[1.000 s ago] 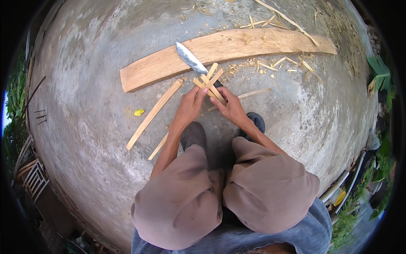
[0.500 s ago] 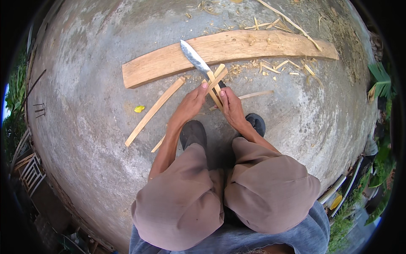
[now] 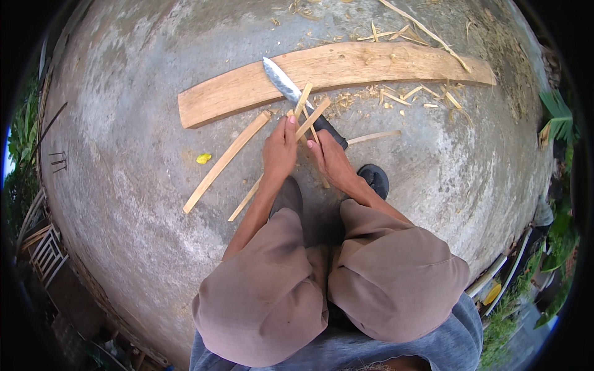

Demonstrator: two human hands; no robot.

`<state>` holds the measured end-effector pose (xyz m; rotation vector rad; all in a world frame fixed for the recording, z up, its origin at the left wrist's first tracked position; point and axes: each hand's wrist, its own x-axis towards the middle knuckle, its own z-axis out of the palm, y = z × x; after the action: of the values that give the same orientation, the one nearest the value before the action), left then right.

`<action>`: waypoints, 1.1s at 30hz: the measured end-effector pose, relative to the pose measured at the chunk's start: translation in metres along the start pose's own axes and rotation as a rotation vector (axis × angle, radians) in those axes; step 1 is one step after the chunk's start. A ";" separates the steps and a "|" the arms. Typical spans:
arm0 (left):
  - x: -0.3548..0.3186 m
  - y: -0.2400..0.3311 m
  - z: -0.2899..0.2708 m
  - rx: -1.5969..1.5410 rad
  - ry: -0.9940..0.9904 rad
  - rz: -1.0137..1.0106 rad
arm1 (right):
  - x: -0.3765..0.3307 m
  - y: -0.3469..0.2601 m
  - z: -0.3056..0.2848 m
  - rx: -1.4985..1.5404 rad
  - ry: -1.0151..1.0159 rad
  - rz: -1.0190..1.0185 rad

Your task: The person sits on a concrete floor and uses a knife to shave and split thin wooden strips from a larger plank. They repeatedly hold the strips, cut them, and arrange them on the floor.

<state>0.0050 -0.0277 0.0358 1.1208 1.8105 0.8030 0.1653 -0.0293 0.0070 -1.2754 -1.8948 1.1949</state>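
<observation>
My left hand (image 3: 281, 148) is closed around thin wooden strips, thumb on top. One pale strip (image 3: 314, 117) slants up and right out of its grip; a shorter-looking strip end (image 3: 302, 100) sticks up beside it. With fingers closed, my right hand (image 3: 334, 159) grips a narrow wooden strip (image 3: 314, 128) that crosses the others; part of it is hidden by the fingers. Just beyond the hands lies a knife (image 3: 281, 80), its blade tip resting over the thick wooden plank (image 3: 371, 63) and its black handle (image 3: 332, 133) close to my right hand.
One loose strip (image 3: 226, 162) lies on the concrete floor (image 3: 136, 154) at left, near a yellow scrap (image 3: 203, 159). A thin strip (image 3: 374, 136) lies right of the handle. Shavings (image 3: 402, 99) are scattered around the plank. My shoes (image 3: 374, 180) are below the hands.
My left hand has shifted slightly left and down, and the strips have changed angle. My right hand has moved slightly down, uncovering the knife's black handle. The knife stays nearly where it was.
</observation>
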 end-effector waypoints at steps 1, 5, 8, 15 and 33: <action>0.001 -0.001 -0.001 -0.055 -0.014 -0.003 | -0.001 -0.005 0.004 0.025 -0.006 0.022; 0.005 0.000 0.005 -0.068 0.047 0.063 | 0.000 -0.014 0.006 -0.103 -0.046 0.151; 0.005 0.001 0.004 -0.176 -0.018 -0.041 | 0.003 -0.015 -0.003 -0.215 -0.019 0.119; 0.003 0.005 0.006 -0.206 -0.048 -0.030 | -0.003 -0.008 0.009 -0.151 0.038 0.047; -0.009 0.005 -0.017 -0.077 -0.275 0.148 | 0.005 0.000 -0.026 -0.006 0.011 -0.009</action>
<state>-0.0060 -0.0351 0.0506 1.2593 1.4721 0.7562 0.1847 -0.0158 0.0189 -1.2728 -1.8954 1.1760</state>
